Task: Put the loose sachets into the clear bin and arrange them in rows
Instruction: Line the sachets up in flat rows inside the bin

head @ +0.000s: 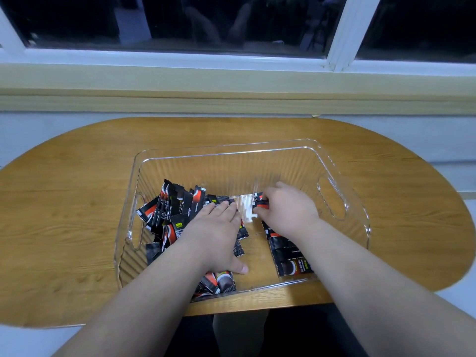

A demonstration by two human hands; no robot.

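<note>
We see an oval wooden tabletop (77,176) against a pale wall, below a white-framed window (345,32) showing darkness outside.

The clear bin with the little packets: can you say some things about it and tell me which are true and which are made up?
1. The left hand rests flat on a jumbled pile of black and red sachets. True.
2. The right hand is empty. False: it pinches a sachet.
3. The clear bin stands on a glass table. False: it stands on a wooden table.
4. A row of sachets lies along the right side of the bin. True.
</note>
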